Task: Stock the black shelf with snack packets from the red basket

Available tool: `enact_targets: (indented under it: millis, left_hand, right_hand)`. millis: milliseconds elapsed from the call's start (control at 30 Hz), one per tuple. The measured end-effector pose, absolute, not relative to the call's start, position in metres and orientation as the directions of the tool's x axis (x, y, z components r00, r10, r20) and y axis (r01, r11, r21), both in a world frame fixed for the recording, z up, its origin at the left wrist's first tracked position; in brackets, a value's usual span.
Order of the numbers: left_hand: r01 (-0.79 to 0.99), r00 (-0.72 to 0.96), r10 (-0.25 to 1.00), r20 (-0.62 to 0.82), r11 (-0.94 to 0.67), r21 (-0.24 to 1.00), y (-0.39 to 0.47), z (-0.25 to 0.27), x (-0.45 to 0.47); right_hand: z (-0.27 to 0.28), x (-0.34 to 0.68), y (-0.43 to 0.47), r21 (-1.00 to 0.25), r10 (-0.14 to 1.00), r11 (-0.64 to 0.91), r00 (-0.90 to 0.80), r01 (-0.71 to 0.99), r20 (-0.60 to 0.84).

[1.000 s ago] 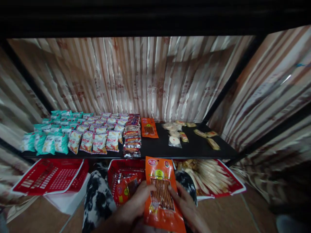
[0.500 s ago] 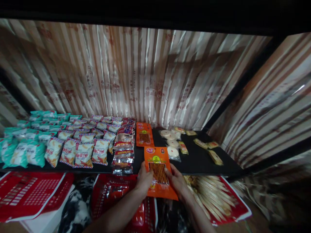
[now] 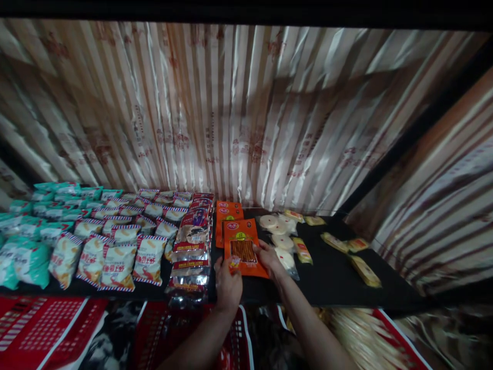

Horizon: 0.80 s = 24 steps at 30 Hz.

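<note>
Between my two hands is an orange snack packet [image 3: 243, 249] with brown sticks showing through its window. My left hand [image 3: 228, 282] grips its lower left corner, and my right hand [image 3: 268, 258] pinches its right edge. The packet overlaps the front of other orange packets [image 3: 227, 210] lying on the black shelf [image 3: 319, 280]. Left of it runs a row of overlapping dark red and silver packets [image 3: 191, 246]. Close to my right hand, on its right, lie clear bags of round white pieces [image 3: 283, 241].
White snack bags [image 3: 148, 259] and teal bags [image 3: 31, 262] fill the shelf's left side. Several small yellow packets [image 3: 364, 270] lie on the right. Red baskets [image 3: 46, 329] stand below the shelf edge. A striped curtain [image 3: 231, 113] hangs behind; a dark beam [image 3: 246, 13] crosses above.
My hands have moved forward over the shelf with the orange packet, bringing it from in front of the shelf edge onto the front of the other orange packets. The view has shifted closer.
</note>
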<state>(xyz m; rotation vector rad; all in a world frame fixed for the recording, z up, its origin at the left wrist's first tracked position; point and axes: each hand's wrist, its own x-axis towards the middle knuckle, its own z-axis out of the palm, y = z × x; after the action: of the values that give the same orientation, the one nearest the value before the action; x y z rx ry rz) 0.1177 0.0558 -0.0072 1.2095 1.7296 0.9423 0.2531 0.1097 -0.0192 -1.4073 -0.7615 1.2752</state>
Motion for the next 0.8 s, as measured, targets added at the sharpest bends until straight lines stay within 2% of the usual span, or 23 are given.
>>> enact_targets:
  millis: [167, 300, 633, 800]
  left_hand:
    - [0.457, -0.134, 0.99, 0.046, 0.021, 0.889, 0.056, -0.014, 0.126]
    - [0.518, -0.066, 0.991, 0.12, -0.069, 0.852, 0.062, -0.023, 0.13]
    - [0.509, -0.059, 0.986, 0.158, -0.107, 0.854, 0.073, -0.036, 0.132]
    - [0.523, -0.051, 0.988, 0.143, -0.096, 0.847, 0.076, -0.037, 0.134]
  right_hand:
    - [-0.022, 0.248, 0.141, -0.965, 0.93, -0.262, 0.267, 0.001, -0.253]
    - [-0.026, 0.245, 0.158, -0.959, 0.935, -0.263, 0.271, 0.102, -0.228]
    - [-0.041, 0.251, 0.182, -0.879, 0.935, -0.274, 0.321, 0.391, -0.148]
    - [-0.035, 0.249, 0.18, -0.751, 0.935, -0.297, 0.34, 0.59, -0.102]
